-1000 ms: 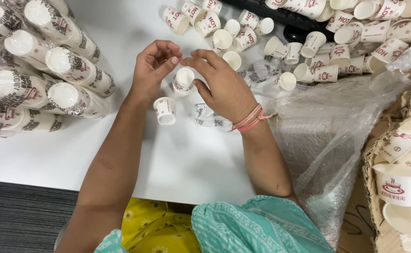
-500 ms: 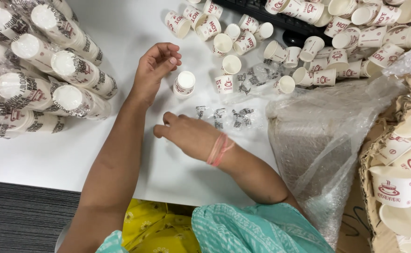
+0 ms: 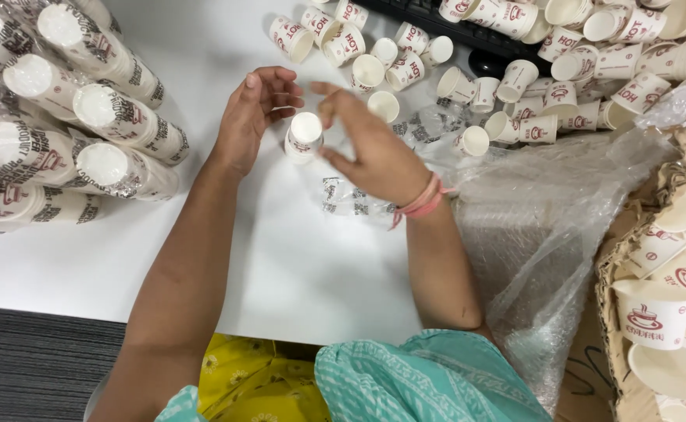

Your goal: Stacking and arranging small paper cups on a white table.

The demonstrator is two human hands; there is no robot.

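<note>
The left hand [image 3: 253,117] has its fingers [image 3: 284,98] spread beside a small paper cup [image 3: 305,135] on the white surface [image 3: 296,266]; the right hand [image 3: 370,148] hovers open. Wrapped cup stacks [image 3: 85,125] lie finished; many loose cups [image 3: 515,78] remain unsorted.

A packing or sorting workplace, likely in an office: a white surface [image 3: 296,266] heaped with loose small paper cups [image 3: 515,78], plastic-wrapped cup sleeves [image 3: 69,125], a black keyboard [image 3: 437,19], clear plastic bags [image 3: 546,227], and grey carpet [image 3: 38,359]
</note>
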